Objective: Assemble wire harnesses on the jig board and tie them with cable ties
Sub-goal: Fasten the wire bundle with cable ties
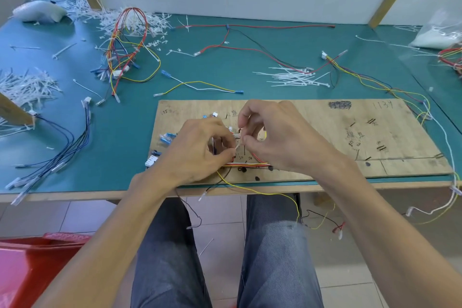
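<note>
Plywood jig board (325, 137) lies at the near edge of a green desk (125, 132). Over its left part, the left hand (197, 150) grips the wire harness (247, 164) with curled fingers, and the right hand (277, 132) pinches a white cable tie (237, 145).

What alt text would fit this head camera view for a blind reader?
A person's left hand holds a wire bundle on a wooden jig board while the right hand pinches a white cable tie. Loose wires and cable ties litter the green table.
</note>
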`<state>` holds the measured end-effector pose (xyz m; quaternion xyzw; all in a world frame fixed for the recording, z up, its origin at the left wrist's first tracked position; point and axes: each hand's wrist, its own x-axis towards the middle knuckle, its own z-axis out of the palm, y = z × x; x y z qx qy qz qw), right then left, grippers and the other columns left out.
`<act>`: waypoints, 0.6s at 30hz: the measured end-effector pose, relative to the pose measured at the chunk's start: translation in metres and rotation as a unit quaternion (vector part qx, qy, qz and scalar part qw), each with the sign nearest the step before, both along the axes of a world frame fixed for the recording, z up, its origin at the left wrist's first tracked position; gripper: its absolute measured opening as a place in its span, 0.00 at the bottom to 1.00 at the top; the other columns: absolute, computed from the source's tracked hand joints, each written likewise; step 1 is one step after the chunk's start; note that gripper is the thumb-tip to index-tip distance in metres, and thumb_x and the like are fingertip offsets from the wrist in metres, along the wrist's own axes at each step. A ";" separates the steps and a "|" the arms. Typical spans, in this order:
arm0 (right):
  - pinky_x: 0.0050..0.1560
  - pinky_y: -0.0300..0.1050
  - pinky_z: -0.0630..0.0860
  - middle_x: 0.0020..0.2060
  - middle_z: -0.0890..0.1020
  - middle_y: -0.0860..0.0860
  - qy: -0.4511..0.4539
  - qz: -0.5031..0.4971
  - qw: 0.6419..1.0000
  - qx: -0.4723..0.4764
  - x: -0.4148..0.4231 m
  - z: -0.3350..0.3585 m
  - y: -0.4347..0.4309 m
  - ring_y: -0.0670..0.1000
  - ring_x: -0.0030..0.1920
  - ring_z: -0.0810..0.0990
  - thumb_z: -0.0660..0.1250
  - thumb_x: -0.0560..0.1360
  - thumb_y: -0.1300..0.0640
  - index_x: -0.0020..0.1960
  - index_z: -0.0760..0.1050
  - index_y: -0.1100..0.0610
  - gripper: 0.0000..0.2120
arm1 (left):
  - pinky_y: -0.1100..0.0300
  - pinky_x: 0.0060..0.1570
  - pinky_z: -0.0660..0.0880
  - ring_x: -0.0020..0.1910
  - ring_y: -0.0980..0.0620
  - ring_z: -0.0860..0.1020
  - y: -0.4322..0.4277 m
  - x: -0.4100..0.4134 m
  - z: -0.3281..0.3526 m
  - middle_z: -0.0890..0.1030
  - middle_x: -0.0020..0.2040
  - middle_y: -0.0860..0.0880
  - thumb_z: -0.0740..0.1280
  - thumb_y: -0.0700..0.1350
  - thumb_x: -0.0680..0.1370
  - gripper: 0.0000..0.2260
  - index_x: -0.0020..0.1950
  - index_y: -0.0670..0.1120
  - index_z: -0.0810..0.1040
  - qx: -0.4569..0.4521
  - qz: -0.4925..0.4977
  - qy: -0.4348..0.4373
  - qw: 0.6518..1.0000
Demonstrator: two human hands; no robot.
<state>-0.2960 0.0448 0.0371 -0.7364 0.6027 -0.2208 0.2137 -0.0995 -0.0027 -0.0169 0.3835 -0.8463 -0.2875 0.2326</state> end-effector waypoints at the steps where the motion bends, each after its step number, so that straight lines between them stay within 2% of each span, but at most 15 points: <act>1: 0.48 0.49 0.79 0.36 0.85 0.44 0.001 0.003 1.000 0.001 0.000 0.001 -0.001 0.45 0.40 0.83 0.70 0.74 0.62 0.47 0.75 0.48 0.10 | 0.71 0.40 0.70 0.39 0.59 0.78 -0.002 -0.001 0.003 0.80 0.40 0.57 0.78 0.43 0.73 0.04 0.43 0.52 0.86 0.016 -0.002 -0.009 1.000; 4: 0.47 0.48 0.78 0.34 0.84 0.43 0.012 0.014 1.000 -0.007 0.004 0.002 -0.003 0.44 0.39 0.82 0.70 0.73 0.63 0.46 0.75 0.48 0.10 | 0.72 0.38 0.69 0.38 0.60 0.79 -0.017 -0.002 0.014 0.83 0.37 0.58 0.79 0.45 0.72 0.06 0.39 0.55 0.85 0.070 -0.031 -0.050 0.996; 7: 0.48 0.48 0.79 0.36 0.84 0.43 0.016 0.032 0.999 0.002 0.007 0.004 -0.007 0.43 0.40 0.82 0.69 0.73 0.63 0.46 0.75 0.48 0.10 | 0.71 0.37 0.69 0.36 0.59 0.78 -0.034 -0.003 0.021 0.83 0.34 0.58 0.80 0.46 0.72 0.05 0.40 0.53 0.85 0.080 -0.083 -0.090 0.989; 9: 0.48 0.49 0.80 0.36 0.85 0.44 0.013 0.038 0.999 0.007 0.007 0.005 -0.009 0.43 0.40 0.82 0.69 0.73 0.64 0.46 0.75 0.48 0.11 | 0.62 0.41 0.73 0.37 0.57 0.78 -0.039 -0.003 0.020 0.84 0.37 0.55 0.80 0.46 0.73 0.04 0.43 0.50 0.87 0.077 -0.100 -0.093 0.988; 11: 0.48 0.50 0.79 0.36 0.85 0.44 0.006 0.040 0.999 0.009 0.007 0.003 -0.009 0.43 0.40 0.82 0.69 0.74 0.64 0.46 0.74 0.48 0.11 | 0.53 0.47 0.78 0.43 0.52 0.80 -0.038 -0.004 0.016 0.85 0.43 0.52 0.80 0.44 0.73 0.04 0.45 0.49 0.88 0.080 -0.109 -0.067 0.989; 14: 0.46 0.54 0.79 0.37 0.85 0.47 -0.010 0.030 0.999 0.024 0.006 -0.003 -0.009 0.47 0.41 0.82 0.68 0.75 0.63 0.50 0.72 0.49 0.11 | 0.48 0.55 0.76 0.50 0.51 0.80 -0.036 -0.005 0.011 0.83 0.51 0.52 0.81 0.44 0.73 0.04 0.44 0.50 0.88 0.041 -0.133 -0.040 0.990; 18: 0.46 0.56 0.80 0.37 0.87 0.48 -0.061 0.012 0.996 0.065 0.005 -0.002 -0.013 0.47 0.37 0.81 0.69 0.75 0.65 0.51 0.70 0.48 0.14 | 0.50 0.54 0.72 0.51 0.50 0.73 -0.040 -0.001 0.008 0.76 0.48 0.52 0.81 0.48 0.72 0.05 0.46 0.55 0.90 -0.012 -0.137 -0.062 0.989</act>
